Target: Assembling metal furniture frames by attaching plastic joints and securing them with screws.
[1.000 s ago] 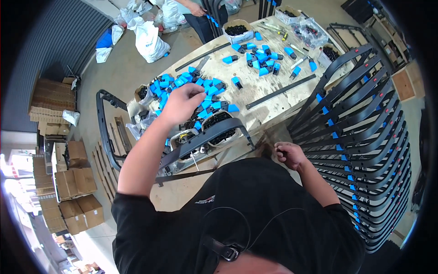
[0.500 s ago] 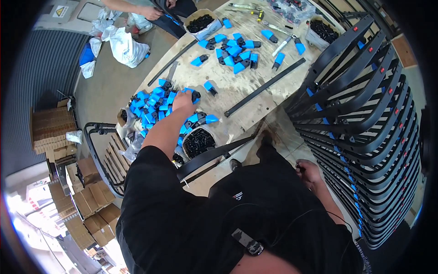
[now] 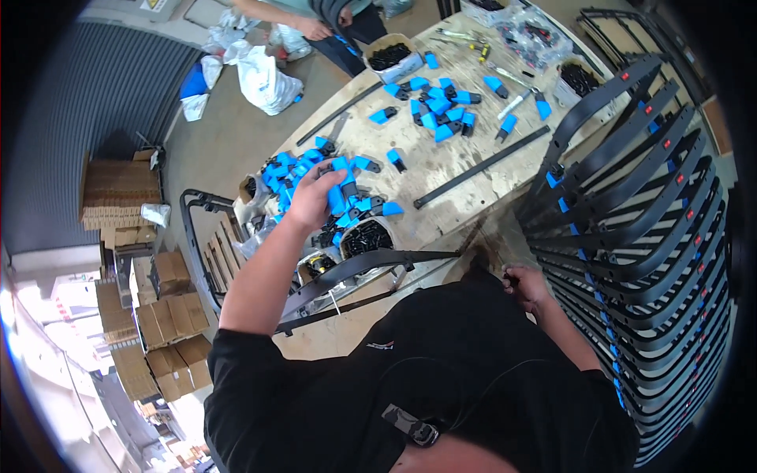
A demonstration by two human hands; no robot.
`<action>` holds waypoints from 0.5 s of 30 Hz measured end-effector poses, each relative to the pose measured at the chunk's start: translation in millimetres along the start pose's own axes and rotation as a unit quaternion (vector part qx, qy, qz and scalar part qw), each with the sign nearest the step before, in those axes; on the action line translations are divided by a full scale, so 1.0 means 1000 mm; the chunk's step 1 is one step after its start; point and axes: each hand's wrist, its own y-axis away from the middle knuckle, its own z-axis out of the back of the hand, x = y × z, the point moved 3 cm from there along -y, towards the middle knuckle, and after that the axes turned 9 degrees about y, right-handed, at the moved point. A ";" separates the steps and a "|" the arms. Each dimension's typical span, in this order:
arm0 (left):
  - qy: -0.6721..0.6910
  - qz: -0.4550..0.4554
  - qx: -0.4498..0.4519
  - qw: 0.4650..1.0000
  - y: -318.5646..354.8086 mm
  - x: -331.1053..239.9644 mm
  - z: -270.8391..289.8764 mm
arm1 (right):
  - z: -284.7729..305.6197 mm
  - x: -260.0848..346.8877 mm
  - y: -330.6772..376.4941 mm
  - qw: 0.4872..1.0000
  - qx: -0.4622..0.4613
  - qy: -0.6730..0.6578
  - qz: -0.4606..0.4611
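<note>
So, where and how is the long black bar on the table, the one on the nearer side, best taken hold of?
Probably at the middle of the long black bar, from above and the near side, gripping across its narrow width. It is straight, lies along the table, and sits apart from the blue pieces; a central hold should balance it.

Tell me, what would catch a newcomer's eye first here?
Probably the bright blue-and-black pieces, heaped on the pale table by the person's left hand. Next, the dark curved frames packed in a long row at the right. A bulging white sack also stands out, upper left.
</note>
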 end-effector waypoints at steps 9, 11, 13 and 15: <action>0.163 -0.068 0.005 0.984 0.214 0.038 -0.015 | -0.123 0.030 0.037 0.988 0.070 0.126 0.058; 0.222 -0.079 0.004 0.972 0.239 0.060 -0.018 | -0.174 0.030 0.055 0.968 0.164 0.168 0.090; 0.246 -0.079 -0.015 0.966 0.252 0.083 -0.018 | -0.225 0.015 0.076 0.938 0.285 0.170 0.102; 0.243 -0.094 -0.042 0.964 0.257 0.107 -0.003 | -0.280 -0.008 0.097 0.941 0.319 0.101 0.061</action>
